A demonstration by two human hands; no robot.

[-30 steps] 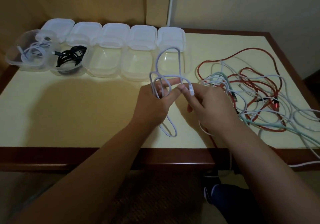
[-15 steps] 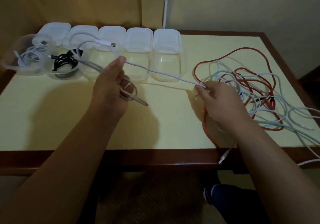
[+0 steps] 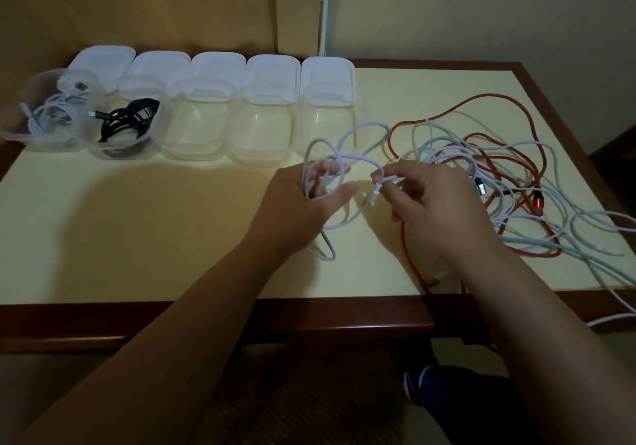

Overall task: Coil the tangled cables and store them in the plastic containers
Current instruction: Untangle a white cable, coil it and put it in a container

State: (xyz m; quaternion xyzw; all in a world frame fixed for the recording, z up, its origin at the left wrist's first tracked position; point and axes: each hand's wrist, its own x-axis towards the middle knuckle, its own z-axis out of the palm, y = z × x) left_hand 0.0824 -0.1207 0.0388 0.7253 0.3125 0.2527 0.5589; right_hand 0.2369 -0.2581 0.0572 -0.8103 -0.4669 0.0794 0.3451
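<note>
five plastic containers; two hold coiled cables, three empty; two hands.

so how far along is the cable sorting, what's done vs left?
Done: two of five containers are filled, a white coil in the leftmost and a black coil in the next. In hand: the left hand holds loops of a white cable while the right hand pinches its end. Left: three empty containers and the red, white and green tangle on the table.
</note>
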